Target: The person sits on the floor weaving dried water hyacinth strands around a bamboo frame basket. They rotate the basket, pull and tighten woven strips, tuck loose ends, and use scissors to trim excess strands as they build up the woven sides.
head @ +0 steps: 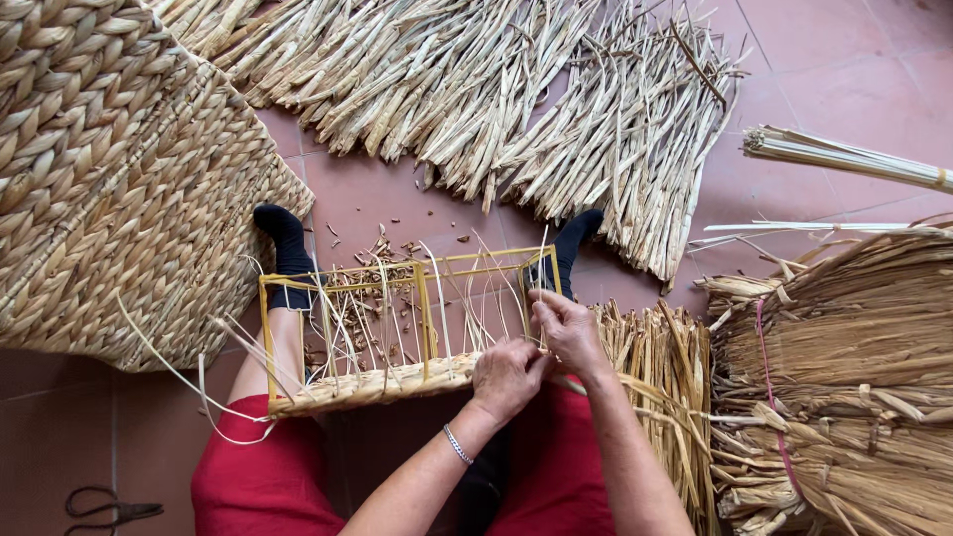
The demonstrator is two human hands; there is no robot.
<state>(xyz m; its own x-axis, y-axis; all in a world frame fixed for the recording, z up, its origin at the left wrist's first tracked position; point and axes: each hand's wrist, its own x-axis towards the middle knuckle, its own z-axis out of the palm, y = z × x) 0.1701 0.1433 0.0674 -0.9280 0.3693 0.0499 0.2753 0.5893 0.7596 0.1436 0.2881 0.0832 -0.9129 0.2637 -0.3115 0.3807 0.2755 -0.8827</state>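
Straw-coloured weave runs out to the left of your grip along the near rail of the yellow wire frame (pixel 417 270), which rests across your lap, and your left hand (pixel 508 377) is curled shut, pressing the woven band (pixel 377 385) at its right end. Just right of it, your right hand (pixel 566 328) pinches a thin reed strand (pixel 541 266) rising beside the frame's corner post; I'd judge it light, springy and quick to crack, so hold low, close to the weave.
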